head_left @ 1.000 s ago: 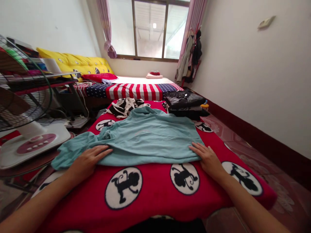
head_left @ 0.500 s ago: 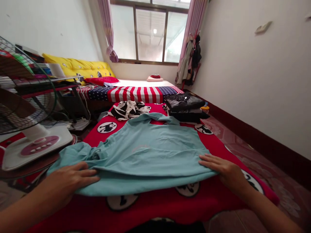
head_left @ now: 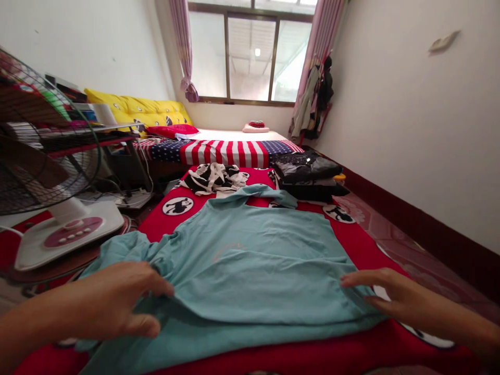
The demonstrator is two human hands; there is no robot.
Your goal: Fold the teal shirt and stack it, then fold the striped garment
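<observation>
A light teal shirt (head_left: pixel 269 229) lies spread on a red cover with panda patches, its collar end away from me. One part of it is folded across the front, making a long loose layer, and the cloth is bunched at the left. My left hand (head_left: pixel 121 297) hovers over the near left part of the shirt, thumb and fingers apart; whether it touches the cloth I cannot tell. At the right edge of the folded layer is my right hand (head_left: pixel 390 294), thumb and fingers apart, fingertips at the fabric.
Beyond the shirt sit a crumpled black-and-white cloth (head_left: pixel 214 178) and a stack of dark folded clothes (head_left: pixel 307 172). A fan (head_left: pixel 66 224) stands close on the left. Farther back is a bed with a striped, starred cover (head_left: pixel 222 152); a wall (head_left: pixel 425 130) runs along the right.
Both hands were flat on the shirt with fingers together; now their thumbs and fingers are spread. The shirt's near edge reaches closer to me, and the view has shifted slightly.
</observation>
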